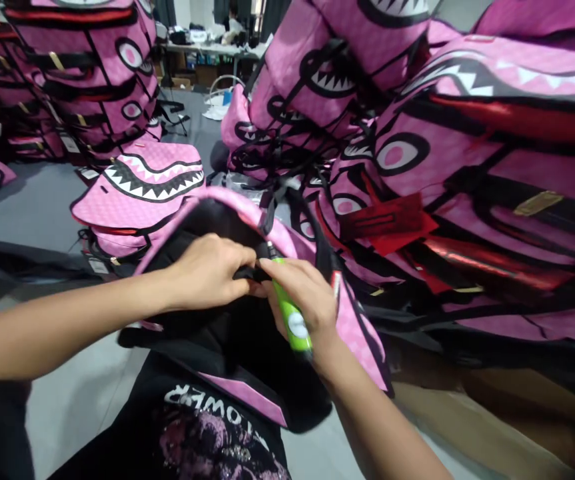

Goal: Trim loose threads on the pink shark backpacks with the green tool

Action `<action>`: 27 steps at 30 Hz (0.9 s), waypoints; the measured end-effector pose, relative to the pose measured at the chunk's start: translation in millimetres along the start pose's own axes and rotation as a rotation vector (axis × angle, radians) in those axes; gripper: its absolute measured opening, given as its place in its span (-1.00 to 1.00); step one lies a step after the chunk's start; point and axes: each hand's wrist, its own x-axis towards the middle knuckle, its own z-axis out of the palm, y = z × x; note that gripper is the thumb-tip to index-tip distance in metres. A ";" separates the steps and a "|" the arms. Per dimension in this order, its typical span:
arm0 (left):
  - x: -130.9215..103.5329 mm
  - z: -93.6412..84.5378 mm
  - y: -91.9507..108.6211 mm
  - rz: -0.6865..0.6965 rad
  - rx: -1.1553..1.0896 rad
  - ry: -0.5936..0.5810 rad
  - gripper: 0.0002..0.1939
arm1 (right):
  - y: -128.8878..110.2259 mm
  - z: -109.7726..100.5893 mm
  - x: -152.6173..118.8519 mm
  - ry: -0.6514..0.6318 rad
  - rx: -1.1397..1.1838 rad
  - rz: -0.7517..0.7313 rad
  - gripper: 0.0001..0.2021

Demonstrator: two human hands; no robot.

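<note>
Bag (247, 340) hangs open above the lap (217, 433), beside the bench (32, 200). Left hand (212, 270) pinches the bag inside, seemingly lining; contact blurred. Right hand (304, 290) grips green tool (293, 319). Bag judged light, floppy; best hold: the rim (217, 194).

Grey table (37, 190) in foreground; pale floor (84, 400) below. Rear: long table (217, 49), pale wall (183, 12), dark curtain (276, 19).

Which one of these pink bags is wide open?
The central pink bag at the left hand and right hand, nearest the camera: its black interior lies exposed, whereas the bags around it show patterned pink outsides.
</note>
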 end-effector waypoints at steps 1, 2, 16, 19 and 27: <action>-0.4 14.4 -9.7 0.021 -0.040 -0.057 -0.79 | 9.0 12.1 -9.1 -0.033 0.010 0.026 -0.63; 0.0 26.7 -20.0 0.056 -0.041 -0.091 -0.82 | 18.4 25.2 -19.5 -0.053 0.010 0.053 -0.69; 62.6 80.9 -74.6 0.034 0.282 -0.133 -0.09 | 8.9 64.7 -65.4 0.017 0.074 0.233 -0.71; 55.9 82.2 -76.1 0.085 0.309 -0.105 0.03 | 17.7 61.1 -67.4 -0.059 0.103 0.226 -0.70; 46.3 84.6 -57.3 0.059 0.444 -0.182 0.31 | 32.7 56.9 -62.2 -0.101 0.295 0.611 -0.64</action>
